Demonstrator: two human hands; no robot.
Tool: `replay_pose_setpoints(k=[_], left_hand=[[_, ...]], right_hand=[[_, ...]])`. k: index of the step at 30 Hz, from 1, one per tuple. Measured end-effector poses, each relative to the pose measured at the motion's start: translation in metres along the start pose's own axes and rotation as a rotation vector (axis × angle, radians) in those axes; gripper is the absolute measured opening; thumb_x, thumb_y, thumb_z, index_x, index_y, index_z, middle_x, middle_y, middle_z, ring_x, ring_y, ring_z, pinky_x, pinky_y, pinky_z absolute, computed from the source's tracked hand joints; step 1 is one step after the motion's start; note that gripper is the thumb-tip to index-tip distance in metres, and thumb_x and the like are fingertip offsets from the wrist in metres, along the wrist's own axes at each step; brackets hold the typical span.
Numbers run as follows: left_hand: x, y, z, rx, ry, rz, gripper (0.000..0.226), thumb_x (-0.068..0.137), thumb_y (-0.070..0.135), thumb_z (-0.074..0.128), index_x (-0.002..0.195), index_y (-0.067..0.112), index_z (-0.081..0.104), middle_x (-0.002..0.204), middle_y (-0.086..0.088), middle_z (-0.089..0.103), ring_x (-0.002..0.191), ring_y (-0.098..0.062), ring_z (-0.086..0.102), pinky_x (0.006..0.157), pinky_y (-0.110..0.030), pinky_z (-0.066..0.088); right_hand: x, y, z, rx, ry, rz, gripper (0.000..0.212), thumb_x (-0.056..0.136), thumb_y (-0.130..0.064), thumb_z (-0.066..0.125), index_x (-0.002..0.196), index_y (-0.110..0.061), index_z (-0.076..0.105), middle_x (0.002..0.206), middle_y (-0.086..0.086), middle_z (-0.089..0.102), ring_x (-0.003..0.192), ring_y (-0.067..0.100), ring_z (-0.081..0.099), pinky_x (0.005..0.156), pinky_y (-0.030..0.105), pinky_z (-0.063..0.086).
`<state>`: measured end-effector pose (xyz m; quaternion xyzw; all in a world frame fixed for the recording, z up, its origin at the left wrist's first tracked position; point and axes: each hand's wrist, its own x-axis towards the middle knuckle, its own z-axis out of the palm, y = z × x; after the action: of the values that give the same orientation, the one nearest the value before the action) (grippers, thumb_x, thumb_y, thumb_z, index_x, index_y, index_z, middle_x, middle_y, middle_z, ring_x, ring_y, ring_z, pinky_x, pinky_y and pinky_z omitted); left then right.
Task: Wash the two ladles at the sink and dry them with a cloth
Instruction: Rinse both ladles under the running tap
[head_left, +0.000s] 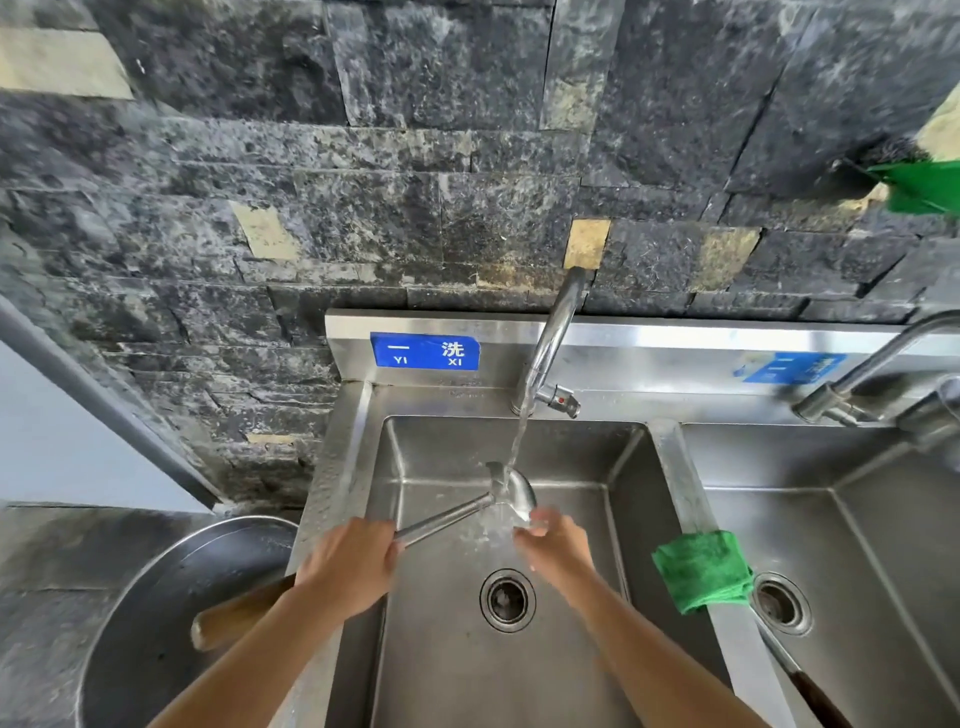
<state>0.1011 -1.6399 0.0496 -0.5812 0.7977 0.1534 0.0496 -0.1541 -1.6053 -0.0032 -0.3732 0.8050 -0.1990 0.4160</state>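
A wall (363, 218) of rough dark stone tiles, with a few tan ones set among them, rises behind a stainless steel double sink (670, 467). A blue sign (424, 352) reading "YI XI" is fixed to the splashback above the left basin, and a second blue sign (789, 366) sits further right, blurred. The tap (550, 343) curves out over the left basin and is running, its stream falling straight onto the ladle (514, 493). The ladle's bowl is held above the basin floor, behind the drain (507, 600), and water splashes off it. The left hand (353, 564) grips the ladle with fingers wrapped round it where the metal shaft meets the wooden handle. The handle's end sticks out to the left over a large metal bowl (171, 597) standing on the grey counter beside the sink. The right hand (550, 540) reaches in from the other side with its fingertips at the lower edge of the ladle's bowl, in the stream. Blur and water hide whether they pinch it or only press against it. A folded green cloth (701, 569) is draped over the divider between the basins, near the right drain (781, 603). Below the cloth a thin shaft with a dark handle (810, 686) lies along the divider, its head hidden. A second tap (872, 364) stands over the right basin, and another green cloth (924, 187) hangs at the upper right edge.
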Motion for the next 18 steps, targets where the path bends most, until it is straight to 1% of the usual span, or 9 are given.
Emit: replay_pose_setpoints(k=[1,3,5,7,9,11,13,15,18], left_hand=[[0.006,-0.004,-0.004,-0.008,-0.005,0.027,0.023,0.098,0.040,0.043,0.086,0.028,0.058,0.075,0.008,0.055,0.066,-0.013,0.052,0.058,-0.029,0.038],[0.018,-0.010,-0.009,-0.036,-0.018,0.086,0.023,0.098,0.038,0.044,0.079,0.028,0.052,0.071,0.006,0.053,0.068,-0.018,0.056,0.059,-0.031,0.038],[0.025,-0.013,-0.011,-0.080,0.004,0.135,0.024,0.097,0.036,0.047,0.074,0.030,0.048,0.063,0.008,0.049,0.064,-0.018,0.055,0.056,-0.031,0.035],[0.034,-0.014,-0.008,-0.133,0.038,0.177,0.026,0.096,0.035,0.050,0.071,0.032,0.045,0.056,0.010,0.046,0.058,-0.016,0.052,0.052,-0.030,0.032],[0.043,-0.012,-0.003,-0.170,0.059,0.217,0.024,0.095,0.037,0.050,0.072,0.031,0.048,0.057,0.008,0.050,0.059,-0.018,0.056,0.052,-0.032,0.037],[0.053,-0.006,0.001,-0.201,0.052,0.274,0.022,0.095,0.039,0.048,0.076,0.028,0.053,0.062,0.006,0.057,0.061,-0.018,0.059,0.057,-0.036,0.047],[0.061,0.003,0.005,-0.236,0.040,0.314,0.022,0.094,0.041,0.046,0.079,0.027,0.054,0.065,0.005,0.058,0.060,-0.016,0.058,0.059,-0.038,0.050],[0.066,0.012,0.007,-0.233,0.045,0.314,0.019,0.092,0.044,0.045,0.084,0.029,0.054,0.068,0.008,0.058,0.061,-0.014,0.057,0.057,-0.035,0.049],[0.072,0.023,0.010,-0.149,0.093,0.308,0.017,0.092,0.048,0.044,0.095,0.035,0.054,0.071,0.015,0.058,0.062,-0.010,0.055,0.052,-0.026,0.037]], right_hand=[[0.002,0.005,-0.016,-0.050,0.015,-0.012,0.038,0.088,-0.031,0.066,0.125,-0.021,0.061,0.115,0.002,0.070,0.099,0.019,0.068,0.079,0.028,0.056],[0.004,0.014,-0.051,-0.139,0.037,-0.032,0.039,0.090,-0.027,0.064,0.127,-0.019,0.062,0.120,0.003,0.071,0.105,0.021,0.067,0.086,0.031,0.055],[0.006,0.023,-0.084,-0.211,0.056,-0.078,0.038,0.091,-0.025,0.063,0.128,-0.020,0.063,0.121,0.002,0.071,0.109,0.020,0.066,0.094,0.034,0.053],[0.009,0.029,-0.111,-0.300,0.093,-0.119,0.037,0.092,-0.027,0.064,0.128,-0.018,0.063,0.119,0.001,0.072,0.109,0.018,0.067,0.099,0.035,0.052],[0.015,0.031,-0.129,-0.367,0.122,-0.144,0.036,0.091,-0.029,0.067,0.126,-0.019,0.064,0.117,0.001,0.072,0.105,0.017,0.068,0.098,0.034,0.052],[0.022,0.033,-0.139,-0.401,0.141,-0.168,0.035,0.090,-0.031,0.068,0.124,-0.020,0.065,0.117,0.000,0.073,0.102,0.017,0.068,0.097,0.032,0.052],[0.029,0.031,-0.144,-0.424,0.152,-0.200,0.035,0.090,-0.032,0.069,0.123,-0.022,0.065,0.117,-0.001,0.072,0.102,0.016,0.068,0.098,0.033,0.053],[0.034,0.028,-0.143,-0.452,0.140,-0.237,0.036,0.090,-0.034,0.067,0.124,-0.023,0.065,0.119,-0.001,0.072,0.105,0.017,0.068,0.097,0.033,0.053],[0.040,0.025,-0.137,-0.563,0.140,-0.289,0.038,0.091,-0.036,0.062,0.128,-0.026,0.063,0.125,0.000,0.069,0.110,0.020,0.066,0.090,0.027,0.047]])
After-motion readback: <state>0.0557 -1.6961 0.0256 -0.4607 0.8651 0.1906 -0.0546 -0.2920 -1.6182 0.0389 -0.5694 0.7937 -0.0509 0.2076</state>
